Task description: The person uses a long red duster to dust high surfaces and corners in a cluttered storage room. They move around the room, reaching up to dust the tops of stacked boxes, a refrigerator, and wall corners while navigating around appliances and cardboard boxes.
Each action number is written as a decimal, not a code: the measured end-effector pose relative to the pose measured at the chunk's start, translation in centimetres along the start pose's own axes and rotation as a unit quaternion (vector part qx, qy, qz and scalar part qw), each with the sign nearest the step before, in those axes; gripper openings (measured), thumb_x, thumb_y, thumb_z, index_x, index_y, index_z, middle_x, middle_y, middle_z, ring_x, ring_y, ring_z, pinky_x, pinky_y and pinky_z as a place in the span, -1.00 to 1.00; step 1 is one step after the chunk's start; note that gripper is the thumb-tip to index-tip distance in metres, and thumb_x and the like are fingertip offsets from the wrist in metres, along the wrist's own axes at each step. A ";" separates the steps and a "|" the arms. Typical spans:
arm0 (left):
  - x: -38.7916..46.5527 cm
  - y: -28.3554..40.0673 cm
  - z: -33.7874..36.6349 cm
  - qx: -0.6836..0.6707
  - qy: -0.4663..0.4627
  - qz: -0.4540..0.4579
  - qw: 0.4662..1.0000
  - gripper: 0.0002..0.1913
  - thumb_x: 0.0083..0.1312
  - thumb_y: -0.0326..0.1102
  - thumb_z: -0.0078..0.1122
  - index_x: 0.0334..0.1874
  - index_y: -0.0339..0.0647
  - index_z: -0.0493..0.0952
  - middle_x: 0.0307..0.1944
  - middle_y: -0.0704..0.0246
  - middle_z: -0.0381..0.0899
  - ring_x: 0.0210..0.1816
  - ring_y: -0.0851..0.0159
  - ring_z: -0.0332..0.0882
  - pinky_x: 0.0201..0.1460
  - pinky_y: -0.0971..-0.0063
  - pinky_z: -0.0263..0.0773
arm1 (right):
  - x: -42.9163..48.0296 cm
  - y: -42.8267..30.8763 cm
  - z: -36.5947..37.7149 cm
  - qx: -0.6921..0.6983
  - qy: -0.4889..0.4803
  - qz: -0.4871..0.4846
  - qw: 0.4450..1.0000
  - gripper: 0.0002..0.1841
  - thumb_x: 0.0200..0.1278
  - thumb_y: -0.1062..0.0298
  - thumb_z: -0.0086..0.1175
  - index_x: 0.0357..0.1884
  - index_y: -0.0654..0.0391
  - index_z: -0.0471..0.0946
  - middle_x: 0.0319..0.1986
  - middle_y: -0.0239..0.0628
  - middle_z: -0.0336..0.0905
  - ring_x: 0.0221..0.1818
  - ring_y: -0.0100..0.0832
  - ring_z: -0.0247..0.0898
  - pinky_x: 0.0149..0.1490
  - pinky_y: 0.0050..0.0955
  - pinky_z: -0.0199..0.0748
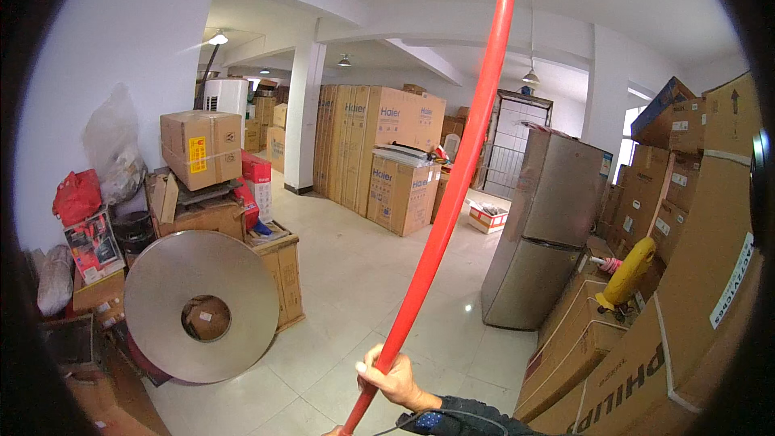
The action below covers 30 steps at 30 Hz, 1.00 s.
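A long red pole slants from the bottom centre to the top edge of the view. My right hand, in a dark sleeve, is closed around its lower part with the thumb across the front. Only a sliver of my left hand shows at the bottom edge, against the pole's lower end; its grip is mostly cut off. The pole's top runs out of view.
A grey two-door refrigerator and stacked cartons stand at the right. Large Haier cartons fill the centre back beside a white pillar. At left, a big metal disc with a central hole leans against piled boxes. Tiled floor lies between.
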<state>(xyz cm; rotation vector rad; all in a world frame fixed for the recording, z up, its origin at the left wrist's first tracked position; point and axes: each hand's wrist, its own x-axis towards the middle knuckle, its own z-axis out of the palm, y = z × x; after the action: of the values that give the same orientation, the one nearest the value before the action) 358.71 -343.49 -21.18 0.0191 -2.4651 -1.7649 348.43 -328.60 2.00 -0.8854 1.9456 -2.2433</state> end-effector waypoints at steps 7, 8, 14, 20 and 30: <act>-4.1 -6.9 -2.9 -0.011 -0.008 -0.084 0.996 -0.90 0.15 -0.40 0.14 -0.37 -0.26 0.59 -0.56 0.29 0.56 -0.49 0.30 0.52 -0.39 0.30 0.43 | 1.4 -2.6 3.0 0.153 -0.035 0.011 0.987 -0.81 0.42 0.38 0.08 -0.37 0.15 0.36 -0.67 -0.36 0.34 -0.63 -0.46 0.35 -0.47 -0.41 0.43; -4.3 -7.2 -3.9 -0.016 -0.008 -0.123 0.992 -0.90 0.14 -0.41 0.13 -0.37 -0.26 0.59 -0.57 0.30 0.56 -0.49 0.30 0.52 -0.39 0.30 0.43 | 1.4 -2.1 3.9 0.143 -0.047 0.011 0.988 -0.80 0.43 0.38 0.08 -0.37 0.14 0.35 -0.67 -0.37 0.33 -0.64 -0.47 0.34 -0.48 -0.43 0.41; -5.8 -8.8 -9.0 -0.055 0.021 -0.226 0.972 -0.90 0.12 -0.44 0.10 -0.38 -0.26 0.59 -0.57 0.31 0.55 -0.49 0.27 0.53 -0.38 0.29 0.45 | 2.8 1.4 8.3 0.172 -0.087 0.046 0.980 -0.78 0.45 0.34 0.07 -0.38 0.15 0.34 -0.63 -0.36 0.34 -0.60 -0.47 0.36 -0.44 -0.43 0.43; -3.2 -9.6 -15.9 0.037 0.114 -0.140 0.983 -0.87 0.16 -0.41 0.12 -0.36 -0.28 0.63 -0.50 0.13 0.63 -0.44 0.13 0.59 -0.29 0.24 0.47 | 9.3 2.7 12.5 0.150 -0.052 0.019 0.987 -0.76 0.42 0.35 0.08 -0.40 0.16 0.33 -0.69 -0.32 0.35 -0.66 -0.42 0.36 -0.46 -0.39 0.45; 3.1 -10.3 -27.6 0.161 0.293 -0.055 0.941 -0.84 0.16 -0.27 0.27 -0.29 -0.16 0.67 -0.48 0.07 0.64 -0.39 -0.08 0.63 -0.28 0.12 0.49 | 23.5 0.9 20.4 0.198 -0.037 -0.065 0.977 -0.73 0.40 0.28 0.11 -0.41 0.14 0.33 -0.72 -0.36 0.32 -0.74 -0.45 0.30 -0.59 -0.43 0.38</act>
<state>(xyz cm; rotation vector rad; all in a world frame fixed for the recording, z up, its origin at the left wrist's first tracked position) 357.75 -373.12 -21.88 0.6226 -2.2814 -1.1318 337.53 -356.26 11.22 -1.0415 1.3690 -2.4996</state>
